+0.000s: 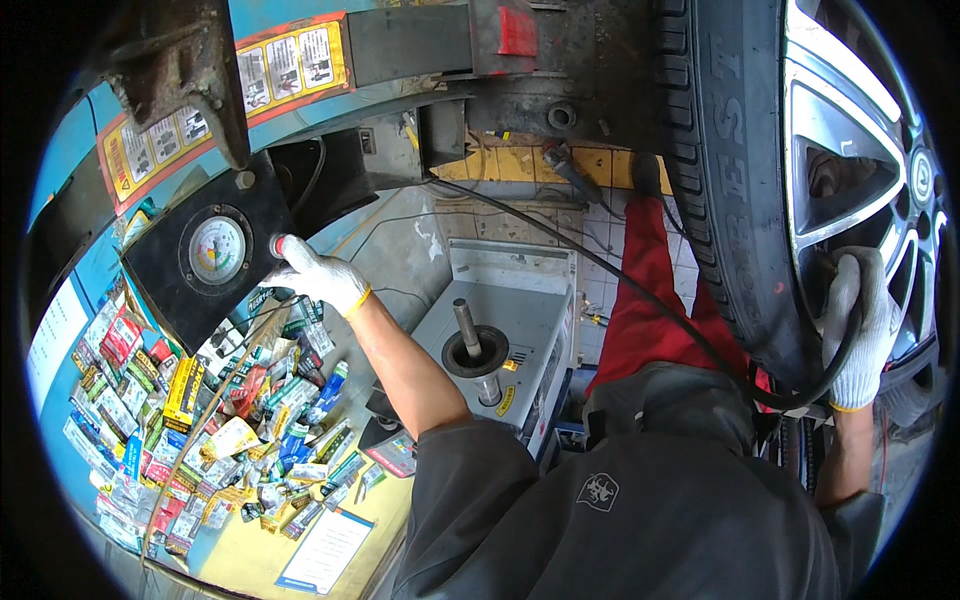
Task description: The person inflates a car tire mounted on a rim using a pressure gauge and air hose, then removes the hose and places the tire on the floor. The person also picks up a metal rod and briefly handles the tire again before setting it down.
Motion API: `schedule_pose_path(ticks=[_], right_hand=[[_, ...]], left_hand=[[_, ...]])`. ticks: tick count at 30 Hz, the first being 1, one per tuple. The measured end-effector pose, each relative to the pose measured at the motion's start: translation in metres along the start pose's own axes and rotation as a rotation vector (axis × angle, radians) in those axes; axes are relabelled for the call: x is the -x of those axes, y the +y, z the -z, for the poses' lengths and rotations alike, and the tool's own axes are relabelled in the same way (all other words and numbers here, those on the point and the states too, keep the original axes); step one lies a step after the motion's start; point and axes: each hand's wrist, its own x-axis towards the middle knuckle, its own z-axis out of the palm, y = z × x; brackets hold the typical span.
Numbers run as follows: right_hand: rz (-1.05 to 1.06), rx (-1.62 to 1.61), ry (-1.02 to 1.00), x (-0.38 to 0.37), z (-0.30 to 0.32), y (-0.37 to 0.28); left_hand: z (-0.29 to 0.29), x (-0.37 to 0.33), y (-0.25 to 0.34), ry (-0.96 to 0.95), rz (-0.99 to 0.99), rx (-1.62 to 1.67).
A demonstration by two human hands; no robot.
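My left hand (322, 277), in a white glove with a yellow cuff, is at the side of a black box (168, 278) with a round dial gauge (217, 246). Its fingertips close on a red button (279, 246) beside the gauge. On the right, my right hand (862, 320), gloved the same way, grips a black air hose (836, 375) by the rim of a wheel. The wheel stands upright, with a black tyre (730, 190) and a silver alloy rim (835, 215). My fingers hide the hose's end, so whether it touches a valve I cannot tell.
Below my left arm stands a grey machine (425, 330) with an upright metal shaft (465, 325). Many stickers (230, 440) cover the blue-yellow surface at lower left. The hose runs across in front of me. A rusty metal part (180, 70) hangs at upper left.
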Motion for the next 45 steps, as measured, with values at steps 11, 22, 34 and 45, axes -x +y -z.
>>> schedule_pose_path(ticks=[11, 22, 34, 45], right_hand=[[0.240, 0.103, 0.045, -0.010, 0.008, -0.035], [0.815, 0.149, 0.326, 0.038, 0.047, -0.173], [0.904, -0.147, 0.301, 0.042, -0.005, -0.223], [0.313, -0.020, 0.602, 0.068, 0.044, -0.003]], left_hand=[[0.012, 0.001, 0.010, -0.050, 0.049, -0.312], [0.040, 0.222, 0.240, -1.196, -0.163, 0.541], [0.079, 0.117, 0.200, -0.564, 0.407, 0.369], [0.051, 0.067, 0.131, -0.357, 0.292, 0.074]])
